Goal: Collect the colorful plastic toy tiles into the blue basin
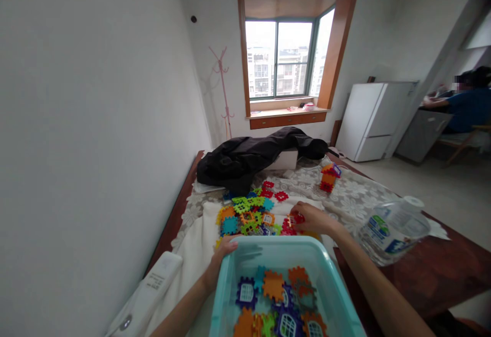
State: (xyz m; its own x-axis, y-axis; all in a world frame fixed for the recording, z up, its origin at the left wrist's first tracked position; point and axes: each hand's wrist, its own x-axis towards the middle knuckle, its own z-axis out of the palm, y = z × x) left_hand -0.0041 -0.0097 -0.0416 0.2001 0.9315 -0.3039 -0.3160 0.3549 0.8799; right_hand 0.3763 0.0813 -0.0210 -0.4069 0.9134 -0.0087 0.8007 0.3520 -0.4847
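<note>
My left hand [223, 253] is closed over the far left corner of the rim of a light teal plastic bin [284, 241]. Inside the bin lie orange, purple and green interlocking building blocks [273, 285], some with white window grilles. Beyond the bin, my right hand [312, 218] pinches a red building block [296, 219] at the right end of a loose pile. That pile of flat notched blocks [241, 206] is green, orange, blue and red, spread over a white cloth. My right fingertips are partly hidden behind the block and hand.
A small house of joined blocks [329, 177] stands at the back right. A large clear water bottle [395, 229] is on the right, a white device [155, 281] on the left. Black fabric [253, 155] covers the table's far end. A person in blue [470, 102] sits far right.
</note>
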